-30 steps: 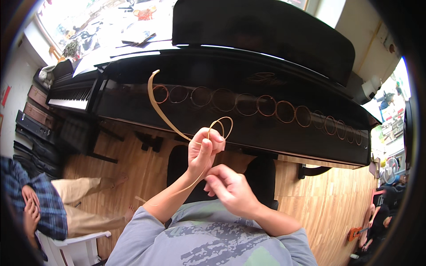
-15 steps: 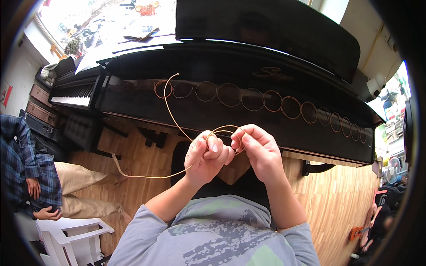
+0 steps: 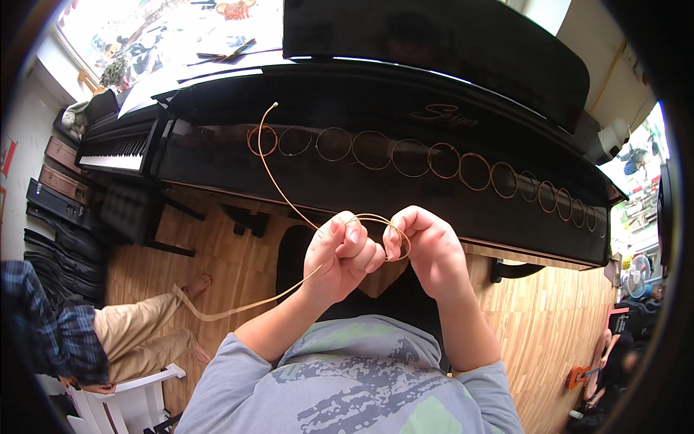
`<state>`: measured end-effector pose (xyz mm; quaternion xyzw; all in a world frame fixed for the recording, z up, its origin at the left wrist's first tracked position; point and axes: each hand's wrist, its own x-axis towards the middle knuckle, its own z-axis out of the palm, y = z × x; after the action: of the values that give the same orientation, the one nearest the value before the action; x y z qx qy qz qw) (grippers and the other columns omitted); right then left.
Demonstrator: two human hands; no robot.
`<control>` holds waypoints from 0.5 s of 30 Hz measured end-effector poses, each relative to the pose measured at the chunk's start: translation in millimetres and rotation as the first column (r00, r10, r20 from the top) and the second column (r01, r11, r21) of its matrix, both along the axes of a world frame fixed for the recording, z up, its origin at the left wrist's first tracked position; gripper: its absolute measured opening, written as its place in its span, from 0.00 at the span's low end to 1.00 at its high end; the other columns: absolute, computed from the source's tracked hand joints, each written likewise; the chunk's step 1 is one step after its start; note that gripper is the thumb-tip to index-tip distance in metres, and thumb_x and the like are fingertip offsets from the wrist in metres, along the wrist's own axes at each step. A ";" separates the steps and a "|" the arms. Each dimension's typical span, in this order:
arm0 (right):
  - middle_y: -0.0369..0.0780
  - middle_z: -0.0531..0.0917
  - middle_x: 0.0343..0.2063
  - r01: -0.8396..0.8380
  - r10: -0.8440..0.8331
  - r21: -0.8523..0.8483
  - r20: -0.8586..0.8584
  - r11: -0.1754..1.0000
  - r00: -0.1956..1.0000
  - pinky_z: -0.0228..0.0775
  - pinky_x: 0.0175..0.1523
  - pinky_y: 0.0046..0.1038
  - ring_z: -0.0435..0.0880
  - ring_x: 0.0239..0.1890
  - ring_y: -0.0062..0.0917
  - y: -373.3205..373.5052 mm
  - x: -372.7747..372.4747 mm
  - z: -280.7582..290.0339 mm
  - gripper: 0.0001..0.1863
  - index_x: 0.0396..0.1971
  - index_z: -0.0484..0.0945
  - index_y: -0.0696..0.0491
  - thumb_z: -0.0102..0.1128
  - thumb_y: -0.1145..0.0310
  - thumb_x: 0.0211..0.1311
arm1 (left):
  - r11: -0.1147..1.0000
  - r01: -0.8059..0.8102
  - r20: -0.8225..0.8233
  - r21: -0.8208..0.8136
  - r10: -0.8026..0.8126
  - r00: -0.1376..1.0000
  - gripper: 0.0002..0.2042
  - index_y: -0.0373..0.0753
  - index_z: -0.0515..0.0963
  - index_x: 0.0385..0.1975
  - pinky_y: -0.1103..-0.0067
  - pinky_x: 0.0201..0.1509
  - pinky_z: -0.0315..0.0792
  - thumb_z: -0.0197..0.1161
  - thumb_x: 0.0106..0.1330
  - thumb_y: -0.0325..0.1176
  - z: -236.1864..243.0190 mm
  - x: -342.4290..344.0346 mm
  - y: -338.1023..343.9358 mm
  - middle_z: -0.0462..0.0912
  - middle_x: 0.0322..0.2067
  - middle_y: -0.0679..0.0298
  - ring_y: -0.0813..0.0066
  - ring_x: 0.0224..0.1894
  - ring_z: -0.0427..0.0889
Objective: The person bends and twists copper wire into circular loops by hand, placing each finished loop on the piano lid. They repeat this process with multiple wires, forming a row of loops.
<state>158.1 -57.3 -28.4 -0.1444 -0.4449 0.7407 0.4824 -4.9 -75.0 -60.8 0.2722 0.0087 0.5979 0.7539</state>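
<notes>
A thin gold-coloured guitar string (image 3: 272, 181) is partly wound into small loops between my two hands. My left hand (image 3: 335, 262) is closed, its thumb and curled fingers pinching the loops. From it one long end arcs up and away, tipped with a small bead. The other end trails to the lower left, slightly blurred. My right hand (image 3: 428, 253) pinches the right side of the loops with thumb and fingertips. Beyond my hands, a row of several coiled strings (image 3: 475, 153) lies on the black piano (image 3: 325, 197); the leftmost coil looks more coppery.
At the left, a person in a checked shirt and tan trousers (image 3: 137, 318) is by a white chair (image 3: 137, 401). A keyboard (image 3: 116, 163) and instrument cases (image 3: 61, 202) stand beyond. At the right are a small orange guitar (image 3: 577, 377) and a fan (image 3: 640, 271).
My right hand has turned and shifted slightly right along the loops, which look smaller. The trailing ends have swung a little. The person at the left has moved down toward the white chair.
</notes>
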 end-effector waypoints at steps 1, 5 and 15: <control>0.36 0.77 0.30 0.067 -0.077 0.060 0.177 0.996 0.981 0.71 0.44 0.20 0.76 0.33 0.16 -5.1 -2.1 8.4 0.15 0.37 0.72 0.59 0.53 0.59 0.68 | 0.999 -0.025 -0.018 -0.025 0.024 1.000 0.17 0.43 0.71 0.31 0.81 0.29 0.63 0.39 0.76 0.45 0.0 0.2 -0.4 0.55 0.16 0.75 0.83 0.16 0.53; 0.35 0.75 0.23 0.065 -0.057 -0.133 0.061 0.989 0.996 0.71 0.38 0.20 0.75 0.27 0.17 -2.8 -6.6 7.6 0.10 0.34 0.72 0.57 0.50 0.65 0.69 | 1.000 -0.009 -0.034 0.002 0.009 0.999 0.15 0.42 0.71 0.34 0.80 0.31 0.65 0.41 0.75 0.43 0.2 2.1 -0.2 0.56 0.16 0.76 0.84 0.17 0.55; 0.30 0.62 0.15 -0.043 0.020 -0.301 -0.078 0.953 0.997 0.55 0.25 0.19 0.59 0.18 0.14 1.6 -7.1 7.3 0.14 0.26 0.67 0.52 0.45 0.60 0.71 | 0.995 0.082 0.004 0.056 -0.082 0.997 0.15 0.40 0.69 0.35 0.76 0.37 0.63 0.45 0.73 0.47 -5.4 7.1 -5.8 0.59 0.18 0.74 0.82 0.20 0.60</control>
<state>151.0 -55.8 -21.1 -0.1818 -0.3103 0.8124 0.4590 2.2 -80.9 -66.2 0.2913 -0.0215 0.5673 0.7700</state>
